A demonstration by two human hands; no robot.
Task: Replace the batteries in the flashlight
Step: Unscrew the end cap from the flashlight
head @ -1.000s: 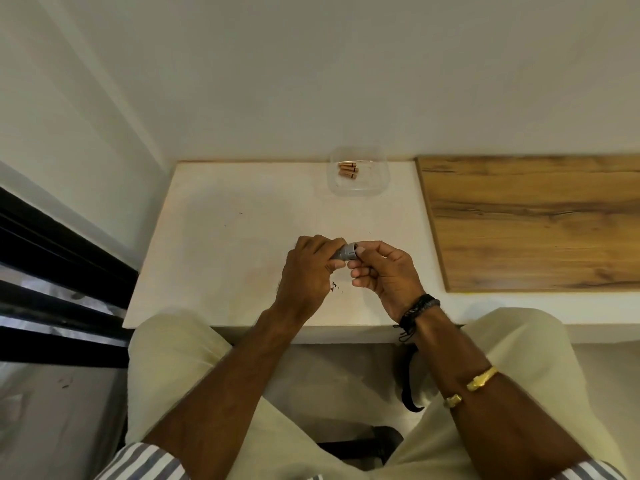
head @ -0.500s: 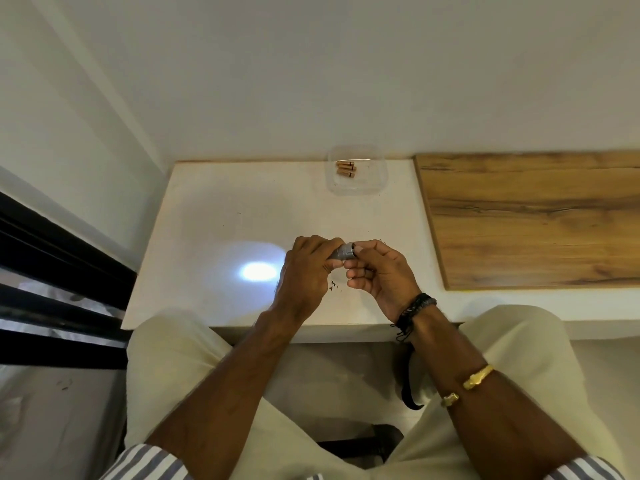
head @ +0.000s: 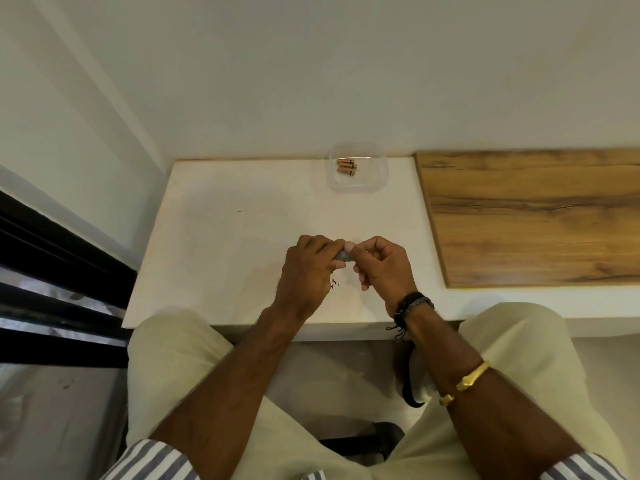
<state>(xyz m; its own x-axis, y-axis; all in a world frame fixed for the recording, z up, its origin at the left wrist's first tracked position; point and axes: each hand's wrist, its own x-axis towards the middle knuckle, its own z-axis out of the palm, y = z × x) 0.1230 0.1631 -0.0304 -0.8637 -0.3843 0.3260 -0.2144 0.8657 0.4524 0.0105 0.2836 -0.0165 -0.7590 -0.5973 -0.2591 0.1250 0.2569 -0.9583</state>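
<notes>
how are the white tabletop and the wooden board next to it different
The white tabletop is plain and pale; the wooden board is brown with dark grain streaks. The tabletop carries a clear container of batteries, and both hands work above it; the board carries nothing visible. The tabletop lies left, the board right. Both are flat, with back edges at the wall.

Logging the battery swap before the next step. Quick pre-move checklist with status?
1. Flashlight held in both hands: ok, left hand wraps it, right hand pinches its end.
2. Beam off: ok, no light spot on the table.
3. Batteries ready: ok, three lie in the clear container at the far edge.
4. Cap loosened: cannot tell, fingers hide it.
5. Batteries already inside the flashlight: cannot tell.
</notes>
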